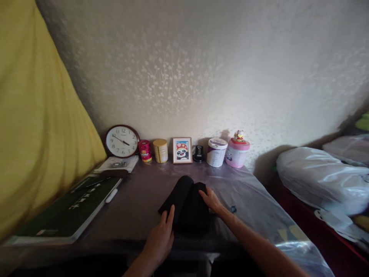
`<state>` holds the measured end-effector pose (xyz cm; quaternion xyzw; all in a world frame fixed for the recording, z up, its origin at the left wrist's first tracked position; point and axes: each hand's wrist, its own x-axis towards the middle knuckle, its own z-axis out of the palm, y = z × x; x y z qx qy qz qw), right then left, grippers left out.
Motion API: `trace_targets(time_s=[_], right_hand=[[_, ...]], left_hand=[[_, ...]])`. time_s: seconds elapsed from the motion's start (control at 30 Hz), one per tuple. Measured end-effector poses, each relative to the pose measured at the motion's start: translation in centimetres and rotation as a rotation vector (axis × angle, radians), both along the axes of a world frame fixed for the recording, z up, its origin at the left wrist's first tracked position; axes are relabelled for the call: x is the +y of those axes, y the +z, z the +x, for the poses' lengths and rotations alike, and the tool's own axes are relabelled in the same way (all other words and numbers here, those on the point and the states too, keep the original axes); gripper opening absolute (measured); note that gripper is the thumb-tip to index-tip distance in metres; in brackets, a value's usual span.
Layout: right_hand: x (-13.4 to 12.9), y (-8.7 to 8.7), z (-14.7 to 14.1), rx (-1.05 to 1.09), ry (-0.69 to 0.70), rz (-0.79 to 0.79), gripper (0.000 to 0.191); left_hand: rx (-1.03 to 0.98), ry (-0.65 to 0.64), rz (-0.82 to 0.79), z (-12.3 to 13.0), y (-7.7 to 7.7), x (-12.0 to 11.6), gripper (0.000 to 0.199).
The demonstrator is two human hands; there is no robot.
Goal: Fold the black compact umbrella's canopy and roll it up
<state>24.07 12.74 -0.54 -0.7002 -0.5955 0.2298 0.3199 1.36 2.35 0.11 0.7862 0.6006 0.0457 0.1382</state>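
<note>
A black folded cloth (192, 207) lies near the front of the table, with a raised flap on its left and a crease down its middle. At its lower left edge is my left hand (161, 236), closed on the fabric; two fingers show long against the black and the rest are partly hidden. My right hand (211, 199) grips the upper right edge, its thumb on top and the other fingers partly out of sight. Just right of my right wrist, a small dark bluish object (233, 209), too small to name, rests on the table cover.
Clear plastic covers the table (138, 200). Along the wall stand a clock (122, 141), a red can (145, 151), a yellow can (160, 151), a picture frame (182, 150), a white tub (216, 152) and a pink tub (237, 154). A large green book (69, 209) lies left; plastic bags (319, 179) are right.
</note>
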Motion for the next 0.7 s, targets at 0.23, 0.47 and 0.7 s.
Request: trace_targets(time_s=[0.23,0.47,0.7], right_hand=[[0.1,0.9,0.0,0.225,0.033,0.041,0.018],[-0.2,2.7,-0.4,0.432,0.057,0.051,0.023],[-0.4,3.8,-2.0,0.569,0.075,0.007,0.017]], left_hand=[[0.079,0.002,0.032,1.0,1.0,-0.8,0.069],[0.098,-0.034,0.038,3.3,0.9,-1.6,0.073],[0.08,-0.042,0.007,4.9,0.1,-1.8,0.07]])
